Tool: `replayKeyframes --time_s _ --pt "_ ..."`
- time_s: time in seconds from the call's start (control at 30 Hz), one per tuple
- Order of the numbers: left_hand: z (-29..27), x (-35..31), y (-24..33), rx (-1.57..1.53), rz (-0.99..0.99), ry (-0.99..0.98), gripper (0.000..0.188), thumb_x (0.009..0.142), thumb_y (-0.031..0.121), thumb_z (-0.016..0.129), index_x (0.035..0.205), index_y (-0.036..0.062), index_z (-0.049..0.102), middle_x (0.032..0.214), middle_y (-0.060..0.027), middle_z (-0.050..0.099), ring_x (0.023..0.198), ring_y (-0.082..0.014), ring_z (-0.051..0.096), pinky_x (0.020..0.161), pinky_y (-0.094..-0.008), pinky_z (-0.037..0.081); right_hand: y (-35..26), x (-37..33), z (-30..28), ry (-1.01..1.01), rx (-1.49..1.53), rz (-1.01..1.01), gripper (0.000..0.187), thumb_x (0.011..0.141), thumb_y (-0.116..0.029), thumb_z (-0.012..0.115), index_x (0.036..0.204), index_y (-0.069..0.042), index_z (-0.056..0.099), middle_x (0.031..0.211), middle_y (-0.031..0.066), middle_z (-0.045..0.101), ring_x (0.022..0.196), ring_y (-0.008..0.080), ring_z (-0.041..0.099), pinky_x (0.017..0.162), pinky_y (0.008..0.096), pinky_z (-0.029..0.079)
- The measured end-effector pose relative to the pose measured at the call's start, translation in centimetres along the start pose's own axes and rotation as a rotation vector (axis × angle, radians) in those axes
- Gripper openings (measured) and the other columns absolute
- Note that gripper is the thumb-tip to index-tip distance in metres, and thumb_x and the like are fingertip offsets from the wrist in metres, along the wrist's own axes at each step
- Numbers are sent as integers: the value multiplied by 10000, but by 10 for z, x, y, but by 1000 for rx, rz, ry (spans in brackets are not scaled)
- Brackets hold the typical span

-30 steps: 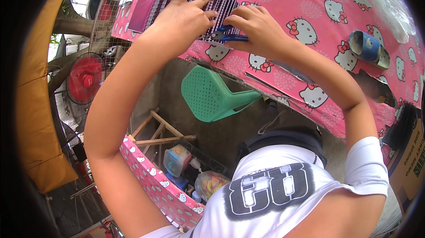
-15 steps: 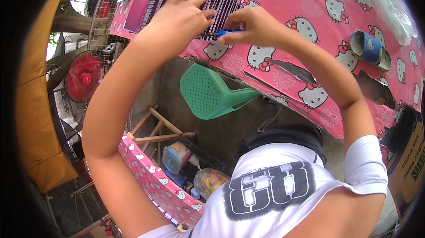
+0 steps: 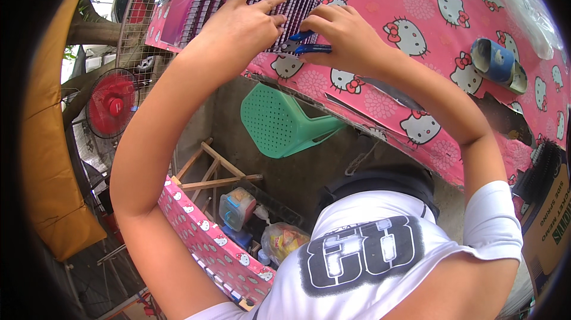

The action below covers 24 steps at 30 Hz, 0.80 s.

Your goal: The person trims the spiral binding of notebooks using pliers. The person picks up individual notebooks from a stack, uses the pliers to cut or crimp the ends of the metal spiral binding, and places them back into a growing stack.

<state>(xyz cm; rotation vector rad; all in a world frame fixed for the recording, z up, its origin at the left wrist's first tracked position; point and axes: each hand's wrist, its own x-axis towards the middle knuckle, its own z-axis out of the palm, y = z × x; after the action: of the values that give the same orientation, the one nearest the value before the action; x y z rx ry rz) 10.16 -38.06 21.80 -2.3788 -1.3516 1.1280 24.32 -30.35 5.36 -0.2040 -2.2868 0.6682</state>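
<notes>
Rows of purple strips with silvery, evenly ridged edges [image 3: 209,0] lie at the table's far left; they look like the coil-bound spines of stacked small notebooks. Across them rests my left hand [image 3: 241,25], fingers spread and flat. Just to its right, my right hand [image 3: 342,37] grips small pliers with blue handles [image 3: 314,49]. The two handles stand apart, and the metal jaws touch or nearly touch the near right corner of the rows. My fingers partly hide the tool, and the exact contact of its tips cannot be made out.
A pink patterned cover [image 3: 416,5], torn near its front edge, lies on the table. A blue roll [image 3: 492,61] and clear plastic [image 3: 523,11] are at the right. Below stand a green stool [image 3: 273,121] and a wooden frame [image 3: 223,168]; a red fan [image 3: 114,106] is left.
The pliers' handles have spread apart in my right hand, where they were together before. My left hand stays on the rows, almost unmoved.
</notes>
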Motion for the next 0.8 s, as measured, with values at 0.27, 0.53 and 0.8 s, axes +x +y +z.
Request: replayKeyframes --time_s 0.27,0.53,0.8 --pt "-2 0 -1 20 2 -58 425 756 3 570 1152 130 660 1294 6 578 1347 -171 379 1174 -497 106 5 23 -12 -426 434 385 428 751 -432 752 888 -33 675 752 92 632 628 205 613 567 341 474" --pt "5 4 4 199 28 -50 536 736 23 598 1257 148 590 1376 32 502 1361 -162 354 1161 -545 73 8 4 2 -109 219 145 355 746 -338 772 905 -45 650 843 108 611 795 230 635 696 369 511" --pt "7 3 4 149 9 -65 511 735 3 599 1228 135 613 1345 23 532 1358 -170 360 1154 -552 77 -2 15 3 -133 107 127 372 734 -325 775 943 -42 653 828 118 599 714 218 617 589 351 471"
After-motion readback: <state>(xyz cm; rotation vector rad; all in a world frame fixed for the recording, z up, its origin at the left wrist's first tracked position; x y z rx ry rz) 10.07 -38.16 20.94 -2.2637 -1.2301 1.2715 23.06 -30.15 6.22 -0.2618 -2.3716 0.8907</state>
